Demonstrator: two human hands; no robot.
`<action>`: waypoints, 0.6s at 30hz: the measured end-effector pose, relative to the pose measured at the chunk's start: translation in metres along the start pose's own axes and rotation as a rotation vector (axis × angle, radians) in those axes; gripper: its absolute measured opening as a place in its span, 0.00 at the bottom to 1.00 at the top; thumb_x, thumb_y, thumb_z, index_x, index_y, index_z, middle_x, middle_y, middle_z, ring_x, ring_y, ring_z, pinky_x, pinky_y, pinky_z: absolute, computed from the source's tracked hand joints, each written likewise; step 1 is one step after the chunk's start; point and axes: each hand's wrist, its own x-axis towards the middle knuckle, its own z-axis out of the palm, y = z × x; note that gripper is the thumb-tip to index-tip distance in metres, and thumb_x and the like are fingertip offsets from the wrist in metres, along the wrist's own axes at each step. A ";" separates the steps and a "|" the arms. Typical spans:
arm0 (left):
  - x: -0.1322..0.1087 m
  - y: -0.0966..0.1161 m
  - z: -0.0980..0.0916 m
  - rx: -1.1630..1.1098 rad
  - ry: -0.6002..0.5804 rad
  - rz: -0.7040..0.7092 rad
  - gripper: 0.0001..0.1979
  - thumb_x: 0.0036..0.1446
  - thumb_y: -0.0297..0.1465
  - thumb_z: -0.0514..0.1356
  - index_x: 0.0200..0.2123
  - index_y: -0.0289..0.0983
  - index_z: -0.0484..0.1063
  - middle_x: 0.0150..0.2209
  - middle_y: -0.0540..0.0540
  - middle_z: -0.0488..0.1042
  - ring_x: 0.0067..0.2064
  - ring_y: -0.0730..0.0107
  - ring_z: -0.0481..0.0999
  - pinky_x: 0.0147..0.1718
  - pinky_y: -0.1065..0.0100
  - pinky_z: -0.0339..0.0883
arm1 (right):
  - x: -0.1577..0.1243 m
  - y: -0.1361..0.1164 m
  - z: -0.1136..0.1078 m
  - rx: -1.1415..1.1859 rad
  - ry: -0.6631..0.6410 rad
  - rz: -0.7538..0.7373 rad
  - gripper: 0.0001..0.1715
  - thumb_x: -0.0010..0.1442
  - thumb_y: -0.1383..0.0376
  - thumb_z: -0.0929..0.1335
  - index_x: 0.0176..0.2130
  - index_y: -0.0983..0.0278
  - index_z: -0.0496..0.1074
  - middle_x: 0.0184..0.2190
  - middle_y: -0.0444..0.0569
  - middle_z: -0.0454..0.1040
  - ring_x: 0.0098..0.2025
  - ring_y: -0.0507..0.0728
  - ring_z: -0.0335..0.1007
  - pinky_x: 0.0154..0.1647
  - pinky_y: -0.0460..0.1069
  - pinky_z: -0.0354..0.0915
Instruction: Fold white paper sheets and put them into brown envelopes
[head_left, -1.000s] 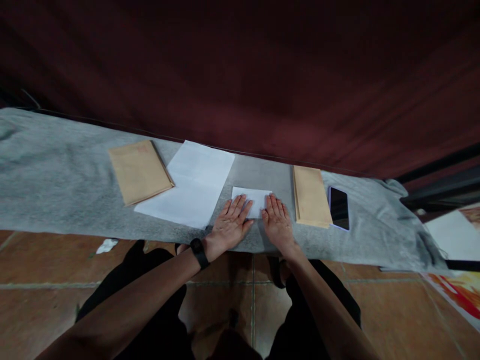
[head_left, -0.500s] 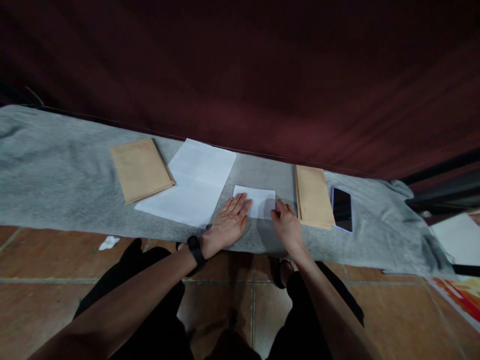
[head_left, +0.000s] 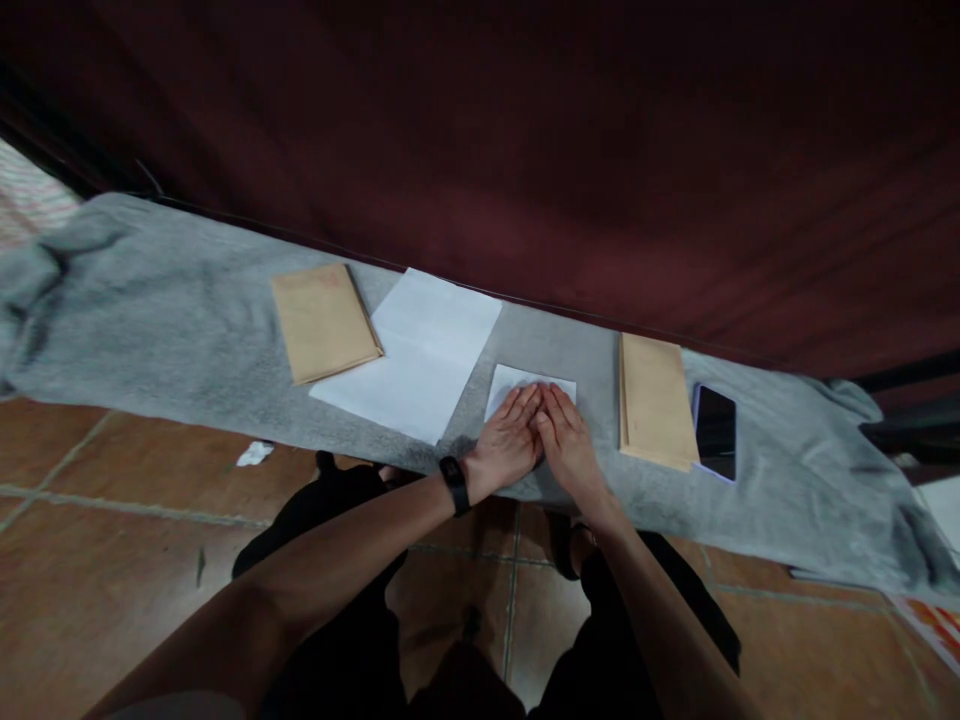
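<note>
A small folded white paper [head_left: 517, 382] lies on the grey cloth [head_left: 172, 310] that covers a narrow table. My left hand [head_left: 510, 442], a black band on its wrist, lies flat on the paper with fingers stretched out. Beside it my right hand [head_left: 568, 440] also rests flat on the paper, fingers together and extended. The two hands touch at the fingertips and cover most of the sheet.
A larger white sheet [head_left: 420, 350] lies left of the hands, overlapped by a tan envelope [head_left: 322, 320]. A stack of tan envelopes [head_left: 656, 400] and a dark phone [head_left: 716, 432] lie to the right. A dark red curtain [head_left: 480, 150] hangs behind. Tiled floor below.
My right hand went from pinching the paper's right edge to lying flat on it. My left hand slid right until both hands met. The view shifted left.
</note>
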 end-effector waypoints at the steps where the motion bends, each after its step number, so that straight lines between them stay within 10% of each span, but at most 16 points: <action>1: 0.001 0.001 0.003 -0.002 -0.018 -0.007 0.29 0.70 0.32 0.45 0.70 0.22 0.54 0.72 0.32 0.54 0.74 0.56 0.48 0.72 0.53 0.43 | 0.000 0.000 0.003 -0.019 -0.016 0.000 0.32 0.75 0.57 0.52 0.71 0.67 0.57 0.71 0.57 0.58 0.73 0.58 0.50 0.72 0.60 0.53; 18: -0.007 -0.004 -0.001 -0.055 -0.067 -0.089 0.30 0.71 0.36 0.45 0.72 0.30 0.50 0.74 0.35 0.48 0.75 0.58 0.44 0.73 0.52 0.39 | -0.011 0.021 0.013 -0.385 -0.020 0.019 0.33 0.76 0.57 0.52 0.72 0.70 0.53 0.74 0.61 0.49 0.75 0.65 0.44 0.72 0.64 0.48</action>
